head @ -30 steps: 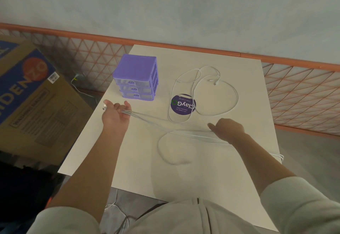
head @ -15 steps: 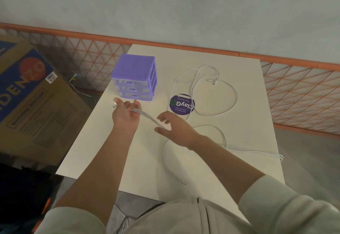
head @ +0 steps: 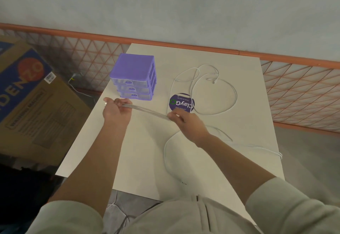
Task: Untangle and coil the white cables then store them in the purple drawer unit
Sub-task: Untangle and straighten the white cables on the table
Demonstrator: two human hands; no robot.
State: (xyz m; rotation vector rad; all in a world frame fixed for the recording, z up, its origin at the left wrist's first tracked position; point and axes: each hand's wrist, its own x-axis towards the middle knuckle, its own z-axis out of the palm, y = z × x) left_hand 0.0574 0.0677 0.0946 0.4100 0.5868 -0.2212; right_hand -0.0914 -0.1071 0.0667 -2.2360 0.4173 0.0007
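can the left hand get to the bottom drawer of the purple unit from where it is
Probably yes: the left hand sits just in front of the bottom drawer, nothing between, but it is gripping the cable bundle.

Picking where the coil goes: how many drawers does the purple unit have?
3, stacked in the purple drawer unit: top drawer, middle drawer, bottom drawer. All appear shut. The left hand sits just in front of the bottom one.
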